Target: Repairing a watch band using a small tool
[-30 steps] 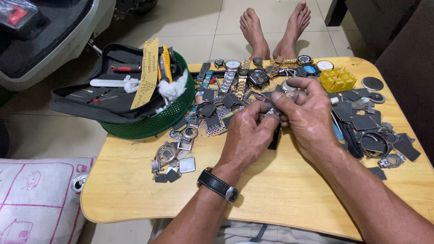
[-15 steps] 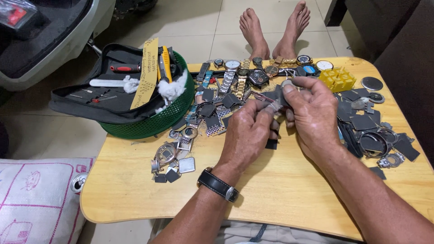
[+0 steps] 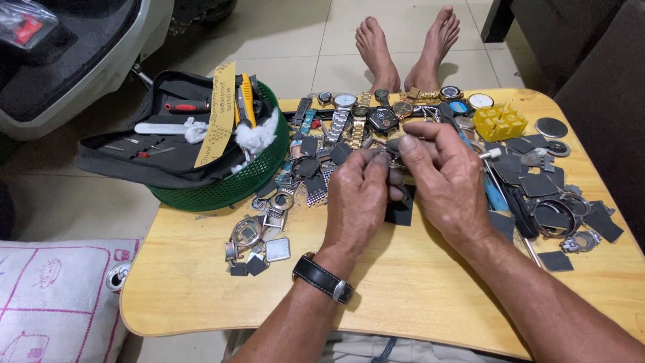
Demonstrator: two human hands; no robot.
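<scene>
My left hand [image 3: 358, 202] and my right hand [image 3: 445, 183] meet over the middle of a small wooden table [image 3: 416, 296]. Together their fingertips pinch a small metal watch part [image 3: 393, 161], mostly hidden by the fingers. A black watch with a leather strap [image 3: 324, 278] is on my left wrist. Under the hands lies a dark square piece [image 3: 401, 212]. Behind them, a row of wristwatches [image 3: 383, 114] and metal bands runs along the table's far edge.
A green basket [image 3: 228, 181] holding an open black tool case [image 3: 161, 144] stands at the table's left. Watch cases and backs [image 3: 259, 238] lie front left. A yellow box [image 3: 499, 122], dark pads and rings [image 3: 557, 215] lie right. Bare feet [image 3: 406, 47] rest beyond.
Both hands have stayed together over the table's middle, shifting slightly while the fingers work the small part between them. Nothing else on the table has moved.
</scene>
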